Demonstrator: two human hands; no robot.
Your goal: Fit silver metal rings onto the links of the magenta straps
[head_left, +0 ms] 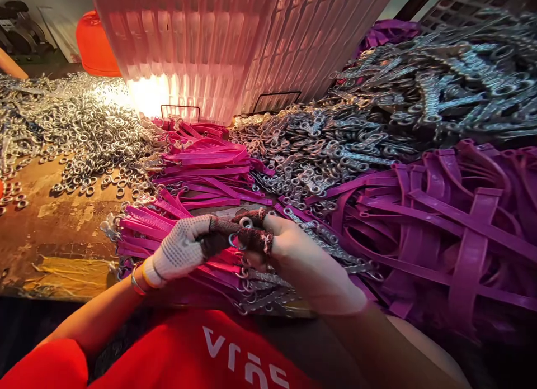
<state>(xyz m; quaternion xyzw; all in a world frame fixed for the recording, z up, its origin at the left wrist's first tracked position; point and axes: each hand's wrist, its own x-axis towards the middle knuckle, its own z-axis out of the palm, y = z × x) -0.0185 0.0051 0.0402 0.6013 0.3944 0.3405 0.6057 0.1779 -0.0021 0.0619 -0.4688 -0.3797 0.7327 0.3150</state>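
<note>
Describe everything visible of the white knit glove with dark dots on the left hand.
The white knit glove with dark dots looks like soft fabric, with rows of dots across its back, dark brownish finger ends and a yellow-orange cuff edge. It is worn on the left hand, its fingers bent toward the right hand at small silvery metal rings. A silvery bracelet sits by the cuff. Whether it touches the flat, glossy pink straps underneath is unclear.

Your worn wooden bench carries loose metal rings scattered on your left, bundled pink straps in the middle, and heaped silver links towards your right. A yellow patch covers its near edge.
</note>
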